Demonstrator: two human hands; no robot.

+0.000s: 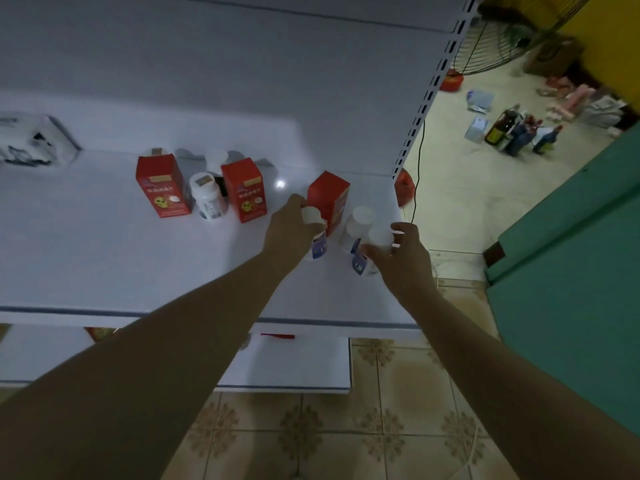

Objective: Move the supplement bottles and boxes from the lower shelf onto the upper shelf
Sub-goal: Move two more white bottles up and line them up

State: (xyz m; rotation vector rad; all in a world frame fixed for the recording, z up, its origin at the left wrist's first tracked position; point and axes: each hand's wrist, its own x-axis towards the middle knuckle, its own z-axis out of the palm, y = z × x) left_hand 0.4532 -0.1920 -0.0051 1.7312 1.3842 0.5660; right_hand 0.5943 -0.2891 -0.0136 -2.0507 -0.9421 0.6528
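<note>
Both arms reach over the white upper shelf (104, 258). My left hand (289, 230) grips a white-capped bottle (317, 245) with a blue label, which stands on the shelf beside a red box (329, 199). My right hand (401, 258) is closed on another white-capped bottle (375, 239), next to a third bottle (358, 223). Further left stand two more red boxes (162, 188) (244, 190) with a white bottle (207, 197) between them. The lower shelf (287, 365) shows below, with a red item (277, 336) at its hidden back.
A white and black box (33, 142) lies at the shelf's far left. The slotted shelf upright (420, 109) marks the right end. Beyond it are a fan (491, 39), a black cable, floor bottles (512, 129) and a teal surface (571, 258).
</note>
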